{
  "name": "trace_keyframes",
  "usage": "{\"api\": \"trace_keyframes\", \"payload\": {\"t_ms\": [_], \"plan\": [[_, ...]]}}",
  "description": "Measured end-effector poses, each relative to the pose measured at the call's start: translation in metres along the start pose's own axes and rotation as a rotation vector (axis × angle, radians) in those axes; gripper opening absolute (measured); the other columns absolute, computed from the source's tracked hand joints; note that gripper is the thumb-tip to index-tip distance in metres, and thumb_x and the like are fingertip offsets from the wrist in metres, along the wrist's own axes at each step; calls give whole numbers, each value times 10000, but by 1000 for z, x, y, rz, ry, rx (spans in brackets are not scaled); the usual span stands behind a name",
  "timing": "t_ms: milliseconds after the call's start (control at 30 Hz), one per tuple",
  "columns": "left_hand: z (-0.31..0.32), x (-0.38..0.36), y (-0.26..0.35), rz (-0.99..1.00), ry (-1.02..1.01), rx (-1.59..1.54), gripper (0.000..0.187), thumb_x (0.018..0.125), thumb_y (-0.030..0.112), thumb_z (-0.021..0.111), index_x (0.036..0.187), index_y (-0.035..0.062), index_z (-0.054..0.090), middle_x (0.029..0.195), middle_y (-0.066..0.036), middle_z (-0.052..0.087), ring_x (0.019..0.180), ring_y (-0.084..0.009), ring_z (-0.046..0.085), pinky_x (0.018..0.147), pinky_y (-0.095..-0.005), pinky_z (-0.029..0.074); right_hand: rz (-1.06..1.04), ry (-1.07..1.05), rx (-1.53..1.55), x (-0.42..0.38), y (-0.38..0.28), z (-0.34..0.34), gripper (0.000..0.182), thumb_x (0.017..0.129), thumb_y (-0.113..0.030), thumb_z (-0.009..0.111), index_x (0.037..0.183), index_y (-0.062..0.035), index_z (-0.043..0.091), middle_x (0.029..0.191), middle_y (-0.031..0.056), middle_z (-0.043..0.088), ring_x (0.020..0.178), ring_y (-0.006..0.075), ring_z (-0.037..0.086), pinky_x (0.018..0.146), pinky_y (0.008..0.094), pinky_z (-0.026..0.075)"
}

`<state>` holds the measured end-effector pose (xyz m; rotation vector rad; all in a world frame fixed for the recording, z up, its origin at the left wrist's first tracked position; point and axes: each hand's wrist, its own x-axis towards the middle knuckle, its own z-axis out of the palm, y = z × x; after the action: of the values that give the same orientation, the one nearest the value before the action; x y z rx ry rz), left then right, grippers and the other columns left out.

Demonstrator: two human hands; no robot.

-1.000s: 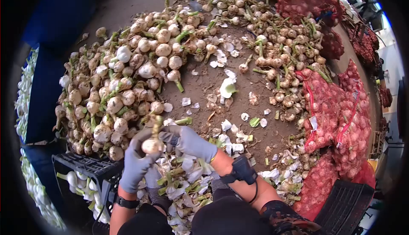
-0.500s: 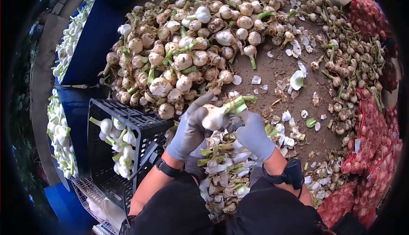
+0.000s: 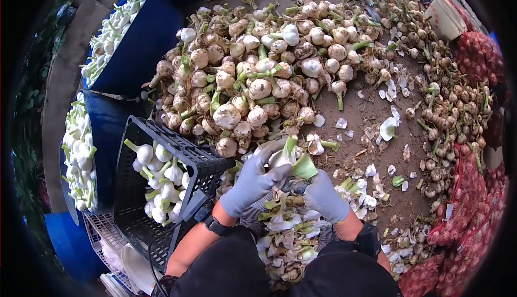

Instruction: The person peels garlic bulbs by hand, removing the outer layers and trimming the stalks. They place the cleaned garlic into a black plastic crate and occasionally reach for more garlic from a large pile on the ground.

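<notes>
The left hand [image 3: 251,183] is cradling the garlic bulb [image 3: 278,160] in its fingers right of the crate [image 3: 210,169], a steady hold likely keeping it from twisting, while the right hand [image 3: 325,197] is working at the green leaf's [image 3: 305,168] near edge, its finger grip impossible to tell.

On the left hand [image 3: 250,184] and the right hand [image 3: 326,197], light grey gloves [image 3: 237,197] are worn. Around each wrist a black strap [image 3: 217,226] is fastened, and to it a black box [image 3: 195,205] is attached. From the left box a thin black cable [image 3: 152,251] is led downward. The legs are covered by plain black trousers [image 3: 229,267]; below them, grey finely patterned cloth [image 3: 252,217] is seen at the feet.
</notes>
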<state>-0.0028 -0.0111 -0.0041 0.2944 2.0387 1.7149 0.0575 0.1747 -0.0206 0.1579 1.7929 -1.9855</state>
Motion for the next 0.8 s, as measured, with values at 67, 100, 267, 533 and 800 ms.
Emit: {"api": "trace_keyframes", "payload": {"t_ms": [67, 100, 267, 533, 800], "plan": [[1, 4, -1, -70, 38, 89, 574, 843, 259, 747, 1326, 32, 537, 1229, -79, 570, 1056, -126, 551, 944, -290, 454, 16, -46, -51, -1, 2, 0, 250, 884, -80, 653, 1120, 1, 644, 937, 85, 706, 854, 148, 651, 772, 319, 515], [3, 7, -1, -229, 35, -109, 494, 865, 226, 731, 1286, 30, 562, 1117, -47, 615, 994, -112, 566, 915, -281, 467, 42, -91, -92, -2, 2, -1, 248, 885, -83, 654, 1117, 2, 642, 929, 87, 704, 852, 149, 650, 776, 324, 514], [-4, 2, 7, -358, 96, -796, 416, 966, 321, 607, 1188, -28, 571, 1086, -117, 646, 981, -200, 654, 882, -351, 542, 41, 269, -434, -1, 9, -43, 281, 802, -97, 635, 1064, 4, 649, 877, 212, 686, 822, 334, 679, 756, 402, 526], [-6, 3, 25, -132, 224, -1178, 447, 1039, 301, 449, 1331, -37, 464, 1337, -138, 536, 1255, -239, 517, 1101, -423, 397, 138, -678, -915, -51, 28, -9, 236, 748, -227, 664, 877, -32, 691, 795, 218, 670, 798, 376, 672, 727, 474, 523], [-94, -74, 99, 307, 863, 427, 341, 992, 94, 502, 1299, -55, 504, 1325, -178, 540, 1195, -221, 538, 1039, -361, 416, -69, -112, -922, 5, -38, -59, 478, 830, -260, 674, 1291, -172, 581, 1031, 183, 672, 945, 367, 649, 819, 460, 520]]}}
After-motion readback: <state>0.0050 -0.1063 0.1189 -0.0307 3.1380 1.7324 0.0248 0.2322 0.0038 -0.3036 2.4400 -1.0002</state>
